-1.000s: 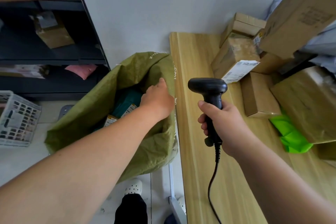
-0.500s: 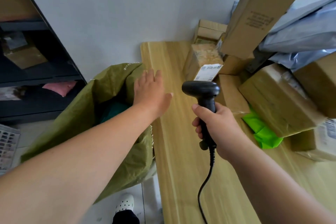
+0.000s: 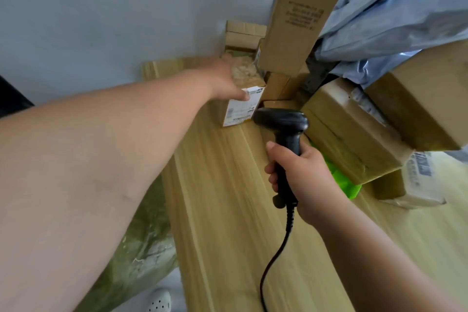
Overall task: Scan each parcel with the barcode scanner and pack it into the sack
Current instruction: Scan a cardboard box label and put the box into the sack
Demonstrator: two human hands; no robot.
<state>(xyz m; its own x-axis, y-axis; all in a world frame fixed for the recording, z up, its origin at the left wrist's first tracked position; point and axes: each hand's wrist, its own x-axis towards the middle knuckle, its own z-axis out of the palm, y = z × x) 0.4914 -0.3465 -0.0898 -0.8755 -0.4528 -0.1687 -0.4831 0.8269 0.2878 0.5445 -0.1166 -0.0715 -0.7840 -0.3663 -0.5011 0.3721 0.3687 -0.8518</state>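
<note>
A small taped cardboard parcel with a white label (image 3: pixel 240 110) stands on the wooden table (image 3: pixel 228 223) by the wall. My left hand (image 3: pixel 222 78) lies over its top, thumb pressed on the labelled face. My right hand (image 3: pixel 302 177) grips the handle of the black corded barcode scanner (image 3: pixel 283 121), whose head is just right of the label and points toward it. The green woven sack (image 3: pixel 141 248) hangs off the table's left edge, mostly hidden under my left forearm.
A tall carton (image 3: pixel 304 12) leans on the wall behind the parcel. Grey poly mailers (image 3: pixel 395 20), brown taped parcels (image 3: pixel 349 134) and a bright green bag (image 3: pixel 342 182) crowd the table's right side. My white shoe (image 3: pixel 158 301) shows on the floor.
My left hand left the sack's mouth and reached forward across the table onto the labelled parcel. The scanner moved forward, closer to the label. My head turned right, so the shelf left the view.
</note>
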